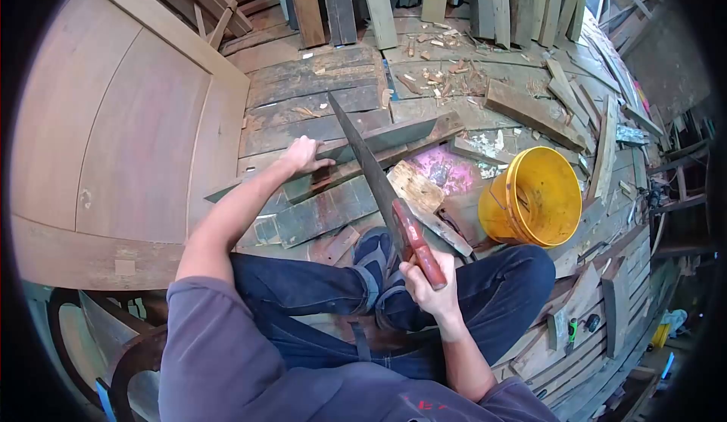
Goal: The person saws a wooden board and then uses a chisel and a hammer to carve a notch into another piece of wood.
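Observation:
My right hand (432, 282) is wrapped round the red-brown handle of a hand saw (363, 157), whose long dark blade points up and away to the left. The blade crosses over a long narrow board (379, 140) lying at a slant in front of me. My left hand (304, 155) grips that board left of the blade, thumb towards me. Under and beside the board lie another length of timber (344, 171) and a wide worn grey block (326, 210). A pale square piece of wood (415, 186) sits just right of the blade.
A yellow bucket (531, 196) stands right of my knee. A large wooden panel (136, 112) rises at the left. Several planks (379, 6) lean at the back, with wood chips (447, 74) before them. Loose timber (534, 114) and a green-handled tool (572, 330) lie at the right.

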`<state>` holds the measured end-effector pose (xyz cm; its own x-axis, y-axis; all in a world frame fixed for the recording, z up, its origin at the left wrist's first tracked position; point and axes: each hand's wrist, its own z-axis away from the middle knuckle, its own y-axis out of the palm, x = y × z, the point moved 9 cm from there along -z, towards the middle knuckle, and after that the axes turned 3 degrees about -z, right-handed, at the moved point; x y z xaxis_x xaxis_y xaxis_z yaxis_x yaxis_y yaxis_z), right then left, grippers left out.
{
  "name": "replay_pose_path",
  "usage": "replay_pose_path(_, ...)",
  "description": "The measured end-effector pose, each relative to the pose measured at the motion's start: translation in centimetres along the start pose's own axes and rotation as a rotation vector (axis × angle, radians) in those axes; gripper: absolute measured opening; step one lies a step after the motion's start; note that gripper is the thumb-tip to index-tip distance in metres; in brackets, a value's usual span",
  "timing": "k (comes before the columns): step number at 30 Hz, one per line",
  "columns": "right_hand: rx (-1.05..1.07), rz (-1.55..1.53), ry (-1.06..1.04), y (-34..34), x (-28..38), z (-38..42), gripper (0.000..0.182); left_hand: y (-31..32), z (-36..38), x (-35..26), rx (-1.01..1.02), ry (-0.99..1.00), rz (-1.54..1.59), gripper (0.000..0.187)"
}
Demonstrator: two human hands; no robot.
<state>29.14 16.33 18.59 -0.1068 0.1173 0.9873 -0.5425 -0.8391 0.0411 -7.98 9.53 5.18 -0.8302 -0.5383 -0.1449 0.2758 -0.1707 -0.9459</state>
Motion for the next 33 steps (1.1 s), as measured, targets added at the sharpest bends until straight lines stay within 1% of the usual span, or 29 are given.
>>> replay_pose_path(2, -0.025, 0.045, -0.001, 0.1, 0.3, 0.8, 0.018, 0.8, 0.2, 0.2, -0.002, -0.048, -0.028, 0.066)
replay_pose_path(3, -0.032, 0.070, -0.003, 0.3, 0.8, 1.4, 0.018, 1.3, 0.4, 0.0, -0.017, -0.035, -0.033, 0.066)
replay_pose_path(5, -0.009, 0.029, -0.016, 0.6, 1.6, 2.7, 0.018, 0.9, -0.2, 0.8, -0.083, -0.015, -0.061, 0.066)
replay_pose_path(6, 0.007, 0.081, -0.077, 1.0, 2.3, 2.9, 0.018, 0.4, 0.1, 0.8, -0.156, -0.022, -0.081, 0.068)
replay_pose_path(7, 0.022, 0.140, -0.136, 1.1, 3.1, 3.0, 0.017, 0.5, 0.1, 1.2, -0.130, -0.043, -0.062, 0.068)
replay_pose_path(9, 0.022, 0.143, -0.117, 1.4, 4.0, 2.9, 0.016, 0.8, 0.1, 1.0, -0.069, -0.076, -0.015, 0.069)
replay_pose_path(10, 0.020, 0.143, -0.115, 1.6, 4.5, 2.4, 0.016, 0.7, 0.3, 0.7, 0.018, -0.117, -0.016, 0.062)
replay_pose_path(13, 0.030, 0.224, -0.233, 2.6, 5.6, 0.4, 0.015, 1.0, 0.9, 0.5, -0.117, -0.094, -0.037, 0.064)
replay_pose_path(15, 0.010, 0.254, -0.193, 2.9, 2.6, -2.3, 0.014, 1.2, 1.7, -0.1, -0.102, -0.115, -0.033, 0.062)
replay_pose_path(17, 0.026, 0.230, -0.209, 3.4, 1.0, -5.2, 0.015, 0.5, 1.9, 0.1, -0.105, -0.142, -0.038, 0.062)
replay_pose_path(20, -0.015, 0.262, -0.177, 3.6, 1.7, -4.9, 0.016, 0.9, 1.3, 0.8, -0.094, -0.138, -0.033, 0.062)
replay_pose_path(21, -0.027, 0.247, -0.197, 3.6, 2.5, -3.7, 0.015, 1.0, 1.2, 0.7, -0.093, -0.141, -0.026, 0.062)
replay_pose_path(23, 0.043, 0.303, -0.231, 3.7, 3.5, -1.0, 0.013, 0.2, 1.6, 0.4, -0.054, -0.162, -0.024, 0.059)
replay_pose_path(25, 0.059, 0.320, -0.189, 3.8, 5.4, 0.7, 0.011, -0.2, 1.5, 0.5, -0.033, -0.177, -0.003, 0.057)
replay_pose_path(26, 0.062, 0.319, -0.173, 3.8, 4.6, 0.7, 0.011, 0.1, 1.5, 0.5, -0.021, -0.181, 0.015, 0.056)
replay_pose_path(27, 0.063, 0.305, -0.189, 4.0, 4.4, 0.5, 0.013, 0.2, 1.5, 0.5, -0.015, -0.182, 0.027, 0.056)
replay_pose_path(29, 0.060, 0.270, -0.240, 5.1, 4.7, -1.0, 0.017, 0.7, 1.2, 1.0, -0.073, -0.163, 0.060, 0.056)
replay_pose_path(33, 0.016, 0.310, -0.300, 6.0, 4.0, -5.3, 0.017, 0.6, 1.1, 1.2, -0.131, -0.108, 0.056, 0.059)
